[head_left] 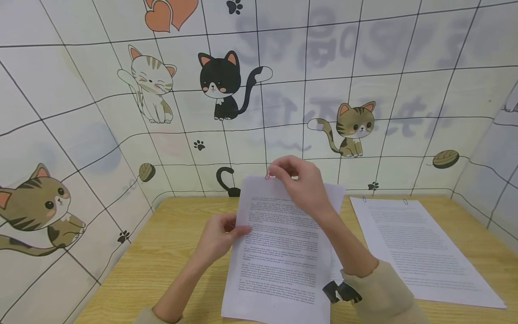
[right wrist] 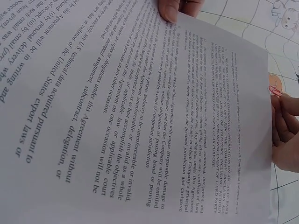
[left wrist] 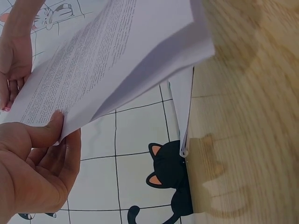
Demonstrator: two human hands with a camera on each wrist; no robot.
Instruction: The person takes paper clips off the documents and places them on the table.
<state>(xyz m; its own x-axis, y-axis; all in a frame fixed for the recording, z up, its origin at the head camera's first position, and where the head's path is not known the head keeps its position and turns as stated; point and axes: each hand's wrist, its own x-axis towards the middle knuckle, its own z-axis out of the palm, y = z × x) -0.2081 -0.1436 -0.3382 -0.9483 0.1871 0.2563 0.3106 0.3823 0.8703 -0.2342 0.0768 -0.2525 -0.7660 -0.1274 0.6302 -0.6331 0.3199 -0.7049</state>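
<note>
Printed sheets of paper [head_left: 279, 252] are held up off the table, tilted toward me. At their left edge my left hand [head_left: 218, 238] pinches them between thumb and fingers. My right hand [head_left: 301, 184] is at the top edge, pinching a small red paper clip [right wrist: 275, 91] that sits at the paper's edge. The left wrist view shows the left thumb [left wrist: 46, 133] lying on the printed face, with fingers behind. How far the clip is pushed onto the sheets I cannot tell.
A second stack of printed paper [head_left: 421, 252] lies on the wooden table [head_left: 133, 274] at the right, with two paper clips [head_left: 405, 201] along its top edge. Behind the table stands a wall [head_left: 283, 135] with cat drawings and a black grid.
</note>
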